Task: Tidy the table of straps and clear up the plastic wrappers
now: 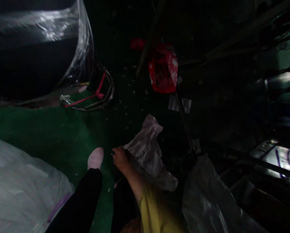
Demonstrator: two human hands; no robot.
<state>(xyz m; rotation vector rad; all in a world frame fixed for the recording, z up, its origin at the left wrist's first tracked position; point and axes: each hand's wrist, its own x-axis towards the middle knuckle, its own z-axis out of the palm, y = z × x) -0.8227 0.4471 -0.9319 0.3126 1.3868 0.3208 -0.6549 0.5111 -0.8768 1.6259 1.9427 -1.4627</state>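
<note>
In the head view, the red bag [163, 69] with white lettering gapes open toward the wearer; its dark contents cannot be made out. The white sack [21, 187] at lower left bulges, what it holds hidden. The crumpled grey plastic [148, 149] lies just beside the right hand [120, 158], near the legs, its long axis slanting from a peak at the top down to the lower right. The fingers curl inward; whether they pinch its edge or something small, I cannot tell.
</note>
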